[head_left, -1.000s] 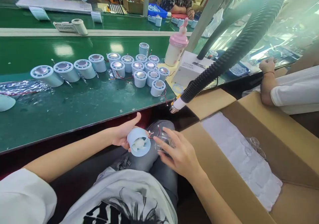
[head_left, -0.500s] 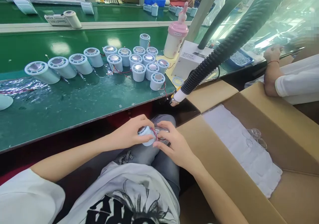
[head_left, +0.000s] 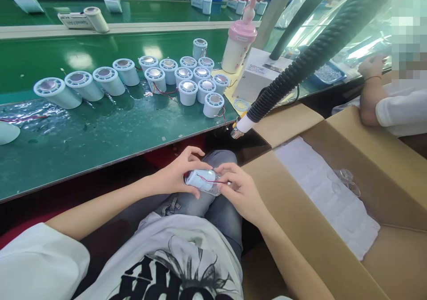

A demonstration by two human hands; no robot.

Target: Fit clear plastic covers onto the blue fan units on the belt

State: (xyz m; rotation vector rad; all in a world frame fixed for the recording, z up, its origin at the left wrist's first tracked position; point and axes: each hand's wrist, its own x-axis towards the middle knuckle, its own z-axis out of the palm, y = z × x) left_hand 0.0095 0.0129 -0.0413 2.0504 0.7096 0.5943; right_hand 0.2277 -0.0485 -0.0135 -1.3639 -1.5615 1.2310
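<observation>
Blue cylinder (head_left: 197,182) in left hand (head_left: 175,174), wires (head_left: 211,182) toward right hand (head_left: 243,192).

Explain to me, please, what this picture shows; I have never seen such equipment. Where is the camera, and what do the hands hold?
There is no robot: a person works bare-handed, seen from a camera worn on the head that looks forward and down. The left hand holds a pale blue cylinder. The right hand has its fingers at the thin wires, and clear plastic shows near that end. On the green table are many similar cylinders, with a pink-lidded bottle to their right. Further right are a black ribbed hose and an open cardboard box.
</observation>
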